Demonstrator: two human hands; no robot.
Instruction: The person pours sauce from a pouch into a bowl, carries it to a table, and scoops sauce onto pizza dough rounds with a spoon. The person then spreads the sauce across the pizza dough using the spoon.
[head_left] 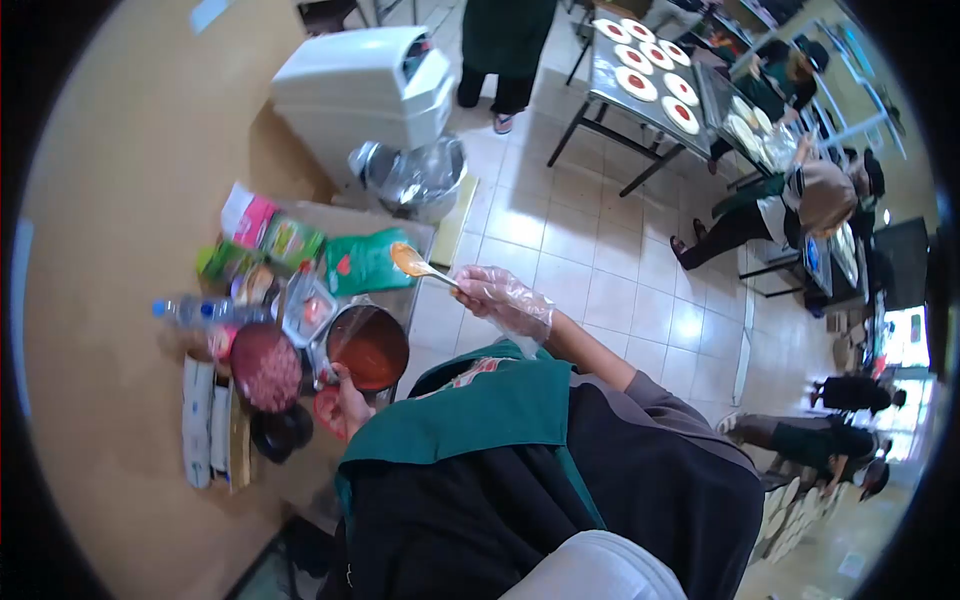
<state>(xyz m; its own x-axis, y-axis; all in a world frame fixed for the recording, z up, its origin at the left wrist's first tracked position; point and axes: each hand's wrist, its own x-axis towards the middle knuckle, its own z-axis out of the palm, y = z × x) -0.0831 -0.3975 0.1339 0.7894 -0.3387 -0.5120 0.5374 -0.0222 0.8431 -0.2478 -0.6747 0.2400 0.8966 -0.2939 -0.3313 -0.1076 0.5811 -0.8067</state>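
Note:
My right hand [490,295], in a clear plastic glove, grips the handle of a spoon [408,259]. Orange-red sauce coats the spoon's bowl, which is raised beside a green packet [370,262]. My bare left hand [352,403] holds the near edge of a round pot [398,335]. Red sauce [367,362] lies inside the pot. A clear plastic container [308,308] stands right behind it. To the left of the pot is a bowl of pinkish chopped food [268,368]. A small black bowl [282,433] and a partly hidden red dish [328,410] are close to my left hand.
Water bottles [200,312] and several packets [292,240] crowd the tabletop. Beyond it stand a lined bin [415,175] and a white machine [360,85]. A metal table [655,110] holds flat dough rounds, several with red sauce. Other people [790,205] are at work on the right.

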